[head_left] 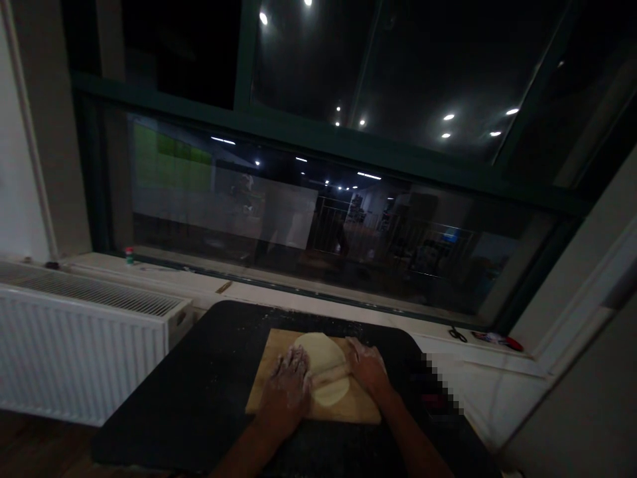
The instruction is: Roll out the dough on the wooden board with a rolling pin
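Observation:
A round, flat sheet of pale dough (318,348) lies on a wooden board (355,411), reaching close to its far edge. Across the dough runs a slim wooden rolling pin (329,376), slightly slanted, its right side higher in the picture. Its left end is under my left hand (289,384), whose flour-dusted fingers reach forward over it. My right hand (367,365) is closed over the other end, also with flour on the fingers. Both palms hide the pin's ends, so the grip shows only in part.
The board rests on a black table (189,392) with flour specks. A white radiator (84,352) stands at the left. Beyond is a windowsill (259,295) holding a small green bottle with a red cap (129,255) and, at the right, black scissors (458,335).

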Tool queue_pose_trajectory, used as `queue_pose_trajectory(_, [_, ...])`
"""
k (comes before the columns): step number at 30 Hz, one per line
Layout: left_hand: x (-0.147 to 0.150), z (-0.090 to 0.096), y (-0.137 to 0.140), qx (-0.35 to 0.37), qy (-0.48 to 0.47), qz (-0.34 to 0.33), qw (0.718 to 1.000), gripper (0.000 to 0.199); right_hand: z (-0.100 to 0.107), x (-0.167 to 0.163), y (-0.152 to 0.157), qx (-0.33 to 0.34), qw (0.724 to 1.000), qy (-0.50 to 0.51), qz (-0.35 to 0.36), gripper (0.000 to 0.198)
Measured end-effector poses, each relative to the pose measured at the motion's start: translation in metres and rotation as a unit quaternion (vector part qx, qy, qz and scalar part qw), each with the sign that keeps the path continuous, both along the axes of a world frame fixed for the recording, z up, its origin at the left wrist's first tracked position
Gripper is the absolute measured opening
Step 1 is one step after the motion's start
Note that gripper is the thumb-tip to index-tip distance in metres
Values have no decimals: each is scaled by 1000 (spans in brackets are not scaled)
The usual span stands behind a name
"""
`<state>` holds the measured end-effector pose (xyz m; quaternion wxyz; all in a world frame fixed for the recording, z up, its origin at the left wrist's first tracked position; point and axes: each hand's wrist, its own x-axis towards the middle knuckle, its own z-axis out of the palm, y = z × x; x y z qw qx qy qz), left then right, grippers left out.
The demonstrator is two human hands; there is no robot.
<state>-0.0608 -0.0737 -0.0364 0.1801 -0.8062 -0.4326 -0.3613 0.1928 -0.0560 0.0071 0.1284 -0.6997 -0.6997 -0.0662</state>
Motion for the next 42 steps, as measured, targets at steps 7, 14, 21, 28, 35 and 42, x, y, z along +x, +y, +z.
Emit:
queue_pose_trajectory(7, [15,-5,10,-31,-12,54,998,48,0,7,23,-20,999,5,42,49])
queue_pose_trajectory(14, [17,-9,-17,-12,33,2,999,46,-34,30,0,27,995,29,87,54])
queue_pose_trajectory(21, [13,-12,-30,-1,16,-54,998,45,-48,31,-24,77,996,45,8,50])
queue_pose_trajectory(28, [17,-5,5,10,23,31,999,40,-11,12,35,57,994,64,66,41])
queue_pose_trajectory(35, [32,-18,-1,-16,35,22,999,42,-24,25,50,44,986,81,140,49])
queue_pose_trajectory(42, [30,-18,-22,26,59,-35,997,54,-49,42,14,61,983,132,108,58])
